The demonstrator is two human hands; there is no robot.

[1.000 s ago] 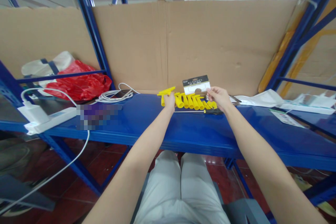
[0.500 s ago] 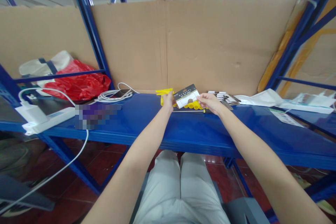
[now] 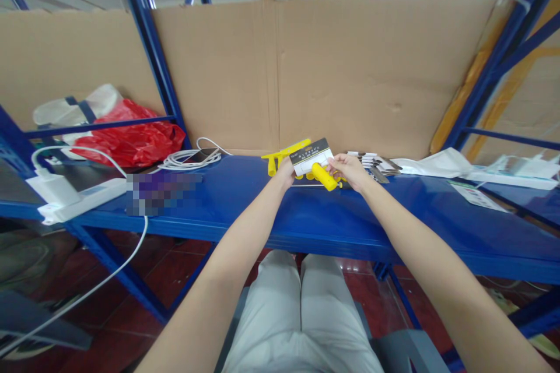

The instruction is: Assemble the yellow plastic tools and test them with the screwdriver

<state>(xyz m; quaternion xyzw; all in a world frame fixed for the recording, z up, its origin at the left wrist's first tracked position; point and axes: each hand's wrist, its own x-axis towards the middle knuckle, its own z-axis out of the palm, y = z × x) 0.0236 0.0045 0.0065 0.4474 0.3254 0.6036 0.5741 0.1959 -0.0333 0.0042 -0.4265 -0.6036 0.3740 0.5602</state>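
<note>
My left hand (image 3: 286, 172) is closed on the left edge of a black-and-white printed card sleeve (image 3: 311, 155). A yellow handle (image 3: 324, 177) points toward me from under the sleeve's lower edge. The fingers of my right hand (image 3: 347, 169) pinch the sleeve's right edge, close beside that handle. Behind the sleeve lie several yellow-handled tools (image 3: 272, 165), partly hidden by it and by my left hand. A thin rod-like tool with a yellow and dark end (image 3: 342, 185) lies on the blue shelf (image 3: 324, 215) under my hands.
Flat metal pieces with white-and-dark parts (image 3: 371, 162) lie right of my right hand, then a white sheet (image 3: 431, 162). To the left are a coiled white cable (image 3: 186, 161), a red plastic bag (image 3: 131, 134) and a power strip (image 3: 91, 198). A cardboard panel (image 3: 341, 76) stands behind.
The yellow handle now juts out below the sleeve toward me; before, the sleeve's notched lower edge was bare. The sleeve has shifted slightly, and a long yellow piece behind it now tilts.
</note>
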